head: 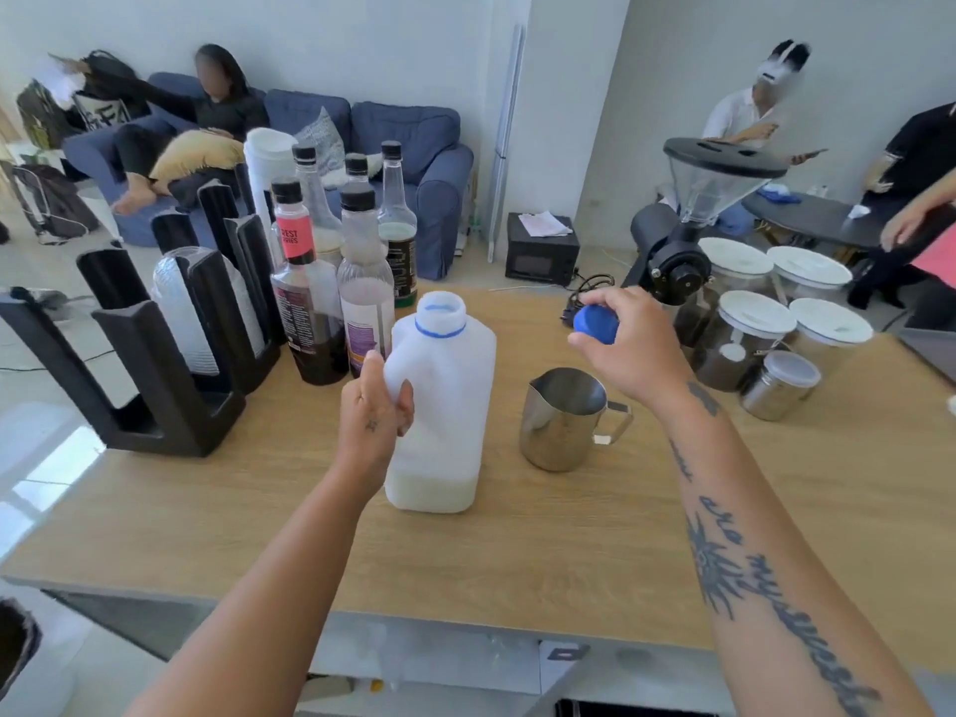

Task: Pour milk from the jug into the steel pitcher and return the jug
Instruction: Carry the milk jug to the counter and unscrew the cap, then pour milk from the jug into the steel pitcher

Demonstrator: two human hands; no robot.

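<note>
A translucent plastic milk jug stands upright on the wooden counter, uncapped, with a low layer of milk at its bottom. My left hand grips the jug's handle on its left side. My right hand hovers to the right of the jug's mouth and holds the blue cap in its fingertips. The steel pitcher sits on the counter just right of the jug, below my right hand, looking empty, its handle pointing right.
Several syrup bottles crowd behind the jug. Black cup and lid racks fill the left side. A coffee grinder, lidded jars and a steel tin stand at the right. People sit beyond the counter.
</note>
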